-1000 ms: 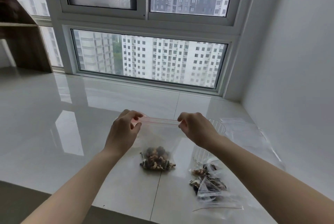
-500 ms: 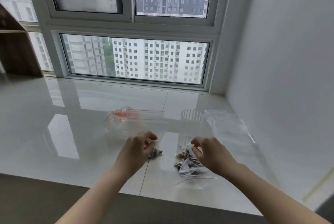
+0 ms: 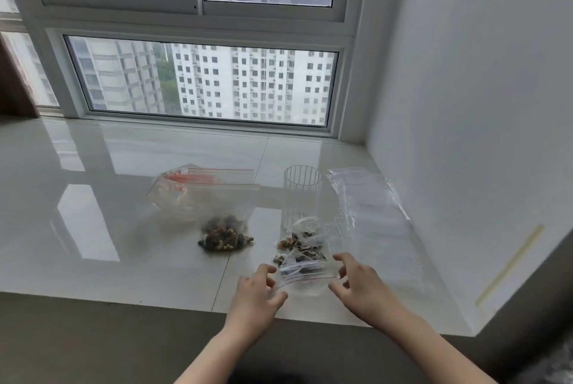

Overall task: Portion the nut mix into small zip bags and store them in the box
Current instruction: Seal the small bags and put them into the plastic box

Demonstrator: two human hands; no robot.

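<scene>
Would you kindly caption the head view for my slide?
Both hands grasp a zip bag of nut packets beside a ribbed glass.

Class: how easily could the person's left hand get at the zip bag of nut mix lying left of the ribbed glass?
Probably yes. The left hand sits just in front of that zip bag of nut mix, with only bare sill between them; the ribbed glass stands off to the right.

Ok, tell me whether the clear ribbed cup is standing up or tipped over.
Upright. The cup stands on the sill with its round rim on top, behind the bag of small packets.
</scene>
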